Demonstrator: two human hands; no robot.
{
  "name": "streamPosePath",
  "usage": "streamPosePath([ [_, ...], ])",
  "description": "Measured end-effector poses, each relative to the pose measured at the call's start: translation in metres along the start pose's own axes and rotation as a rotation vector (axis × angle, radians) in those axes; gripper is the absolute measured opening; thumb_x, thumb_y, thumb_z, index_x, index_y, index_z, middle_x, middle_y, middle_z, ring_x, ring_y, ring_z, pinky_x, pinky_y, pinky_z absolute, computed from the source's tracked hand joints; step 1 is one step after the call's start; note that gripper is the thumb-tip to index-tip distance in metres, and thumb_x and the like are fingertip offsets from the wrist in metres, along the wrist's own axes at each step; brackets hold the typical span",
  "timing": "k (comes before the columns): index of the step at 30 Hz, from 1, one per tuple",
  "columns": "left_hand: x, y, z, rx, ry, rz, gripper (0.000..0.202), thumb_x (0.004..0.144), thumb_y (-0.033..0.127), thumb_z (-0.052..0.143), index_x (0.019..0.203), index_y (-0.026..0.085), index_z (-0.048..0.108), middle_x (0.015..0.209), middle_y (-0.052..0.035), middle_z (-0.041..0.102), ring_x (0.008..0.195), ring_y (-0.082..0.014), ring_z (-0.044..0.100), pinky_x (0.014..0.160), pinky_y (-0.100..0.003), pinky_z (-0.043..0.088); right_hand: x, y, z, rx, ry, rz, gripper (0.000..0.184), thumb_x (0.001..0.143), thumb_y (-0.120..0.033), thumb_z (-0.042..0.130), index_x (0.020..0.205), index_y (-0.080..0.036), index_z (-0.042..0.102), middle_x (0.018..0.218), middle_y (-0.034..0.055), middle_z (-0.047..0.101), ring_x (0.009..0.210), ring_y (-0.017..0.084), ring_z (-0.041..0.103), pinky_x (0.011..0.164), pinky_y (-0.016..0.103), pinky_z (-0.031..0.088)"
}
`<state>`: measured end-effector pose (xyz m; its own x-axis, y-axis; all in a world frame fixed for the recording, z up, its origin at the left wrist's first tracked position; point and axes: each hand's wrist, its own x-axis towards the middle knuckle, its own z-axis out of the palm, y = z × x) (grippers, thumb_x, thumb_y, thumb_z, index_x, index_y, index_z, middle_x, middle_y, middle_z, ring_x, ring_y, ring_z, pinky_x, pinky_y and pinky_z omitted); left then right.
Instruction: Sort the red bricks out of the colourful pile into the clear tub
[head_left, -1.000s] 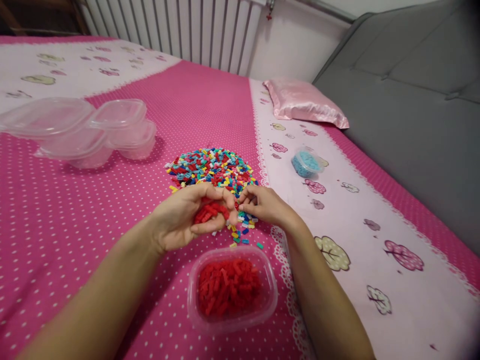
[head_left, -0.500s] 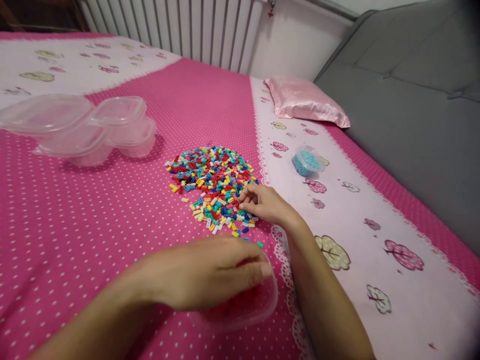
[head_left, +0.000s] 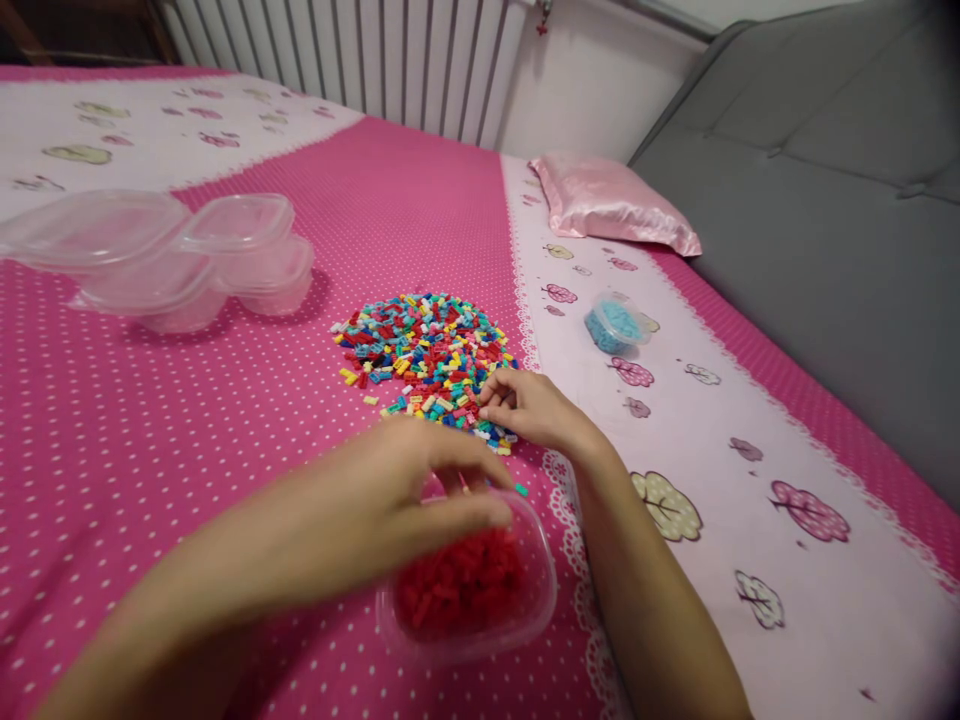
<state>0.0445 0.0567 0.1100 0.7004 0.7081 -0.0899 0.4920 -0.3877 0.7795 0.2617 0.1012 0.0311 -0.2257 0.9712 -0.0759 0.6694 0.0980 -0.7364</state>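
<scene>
A clear plastic tub (head_left: 544, 600) of small red toy bricks (head_left: 457, 590) stands on the bed close to me. Over its far left edge hovers my left hand (head_left: 420, 480), a little blurred, thumb and fingers apart and nothing visible in them. Beyond it lies a heap of tiny mixed-colour toy bricks (head_left: 420, 345), its near part hidden behind that hand. My right hand (head_left: 529, 405) rests at the heap's right side, fingers curled against the thumb. Whatever its fingertips may pinch is hidden.
Several clear lidded tubs (head_left: 247, 225) are stacked at the left. To the right, a small tub of light blue bricks (head_left: 615, 323) sits on the pale printed band of the bedspread. A pink satin pillow (head_left: 611, 200) lies by the grey headboard (head_left: 810, 200); a white radiator (head_left: 360, 60) stands behind.
My left hand has lifted and drawn back leftward from over the tub, and its fingers have spread, uncovering the red bricks. My right hand has stayed in place.
</scene>
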Motion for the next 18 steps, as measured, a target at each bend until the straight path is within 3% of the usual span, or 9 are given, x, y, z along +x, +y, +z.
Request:
streamPosePath([
  [1,0.008,-0.007,-0.004,0.029,0.008,-0.004,0.022,0.080,0.036,0.057,0.089,0.025,0.074,0.076,0.0022,0.071,0.061,-0.0115,0.059,0.058,-0.020,0.044,0.000,0.000,0.000,0.002,-0.001,0.001,0.008,0.075,-0.012,0.064,0.081,-0.016,0.061,0.069,-0.0015,0.064,0.060,0.009,0.057,0.058,0.021,0.042],
  [4,0.029,-0.030,-0.011,0.285,0.100,-0.202,0.019,0.070,0.024,0.061,0.082,0.019,0.074,0.065,0.0000,0.068,0.059,-0.0140,0.058,0.055,-0.022,0.039,0.000,0.000,0.001,0.011,-0.004,0.017,0.008,0.075,-0.012,0.064,0.081,-0.016,0.061,0.069,-0.0014,0.064,0.059,0.009,0.057,0.057,0.021,0.042],
  [7,0.038,-0.048,-0.008,0.280,-0.085,-0.253,0.014,0.066,0.022,0.060,0.070,0.019,0.073,0.059,0.0013,0.066,0.056,-0.0141,0.058,0.052,-0.022,0.035,0.000,0.000,0.001,0.008,-0.006,0.013,0.008,0.075,-0.011,0.064,0.080,-0.016,0.061,0.069,-0.0013,0.064,0.059,0.009,0.057,0.058,0.021,0.042],
  [12,0.037,-0.055,0.005,0.216,-0.310,-0.162,0.019,0.061,0.011,0.052,0.056,0.019,0.068,0.051,0.0034,0.061,0.053,-0.0129,0.055,0.050,-0.021,0.031,0.001,0.001,0.000,-0.004,0.001,-0.006,0.008,0.075,-0.011,0.064,0.080,-0.016,0.061,0.070,-0.0011,0.065,0.060,0.009,0.058,0.058,0.021,0.041],
  [14,0.038,-0.057,0.008,0.187,-0.303,-0.130,0.018,0.064,0.013,0.052,0.056,0.019,0.067,0.051,0.0032,0.060,0.053,-0.0135,0.054,0.049,-0.022,0.031,0.001,0.002,0.000,-0.002,0.000,-0.008,0.008,0.074,-0.011,0.064,0.080,-0.017,0.061,0.070,-0.0013,0.065,0.060,0.009,0.057,0.058,0.021,0.041],
  [18,0.046,-0.062,0.008,0.187,-0.145,-0.186,0.020,0.070,0.021,0.058,0.077,0.021,0.076,0.070,0.0006,0.073,0.066,-0.0180,0.063,0.057,-0.023,0.040,0.001,0.002,0.001,-0.013,0.005,-0.022,0.009,0.074,-0.010,0.062,0.080,-0.017,0.060,0.069,-0.0017,0.064,0.059,0.009,0.057,0.057,0.021,0.041],
])
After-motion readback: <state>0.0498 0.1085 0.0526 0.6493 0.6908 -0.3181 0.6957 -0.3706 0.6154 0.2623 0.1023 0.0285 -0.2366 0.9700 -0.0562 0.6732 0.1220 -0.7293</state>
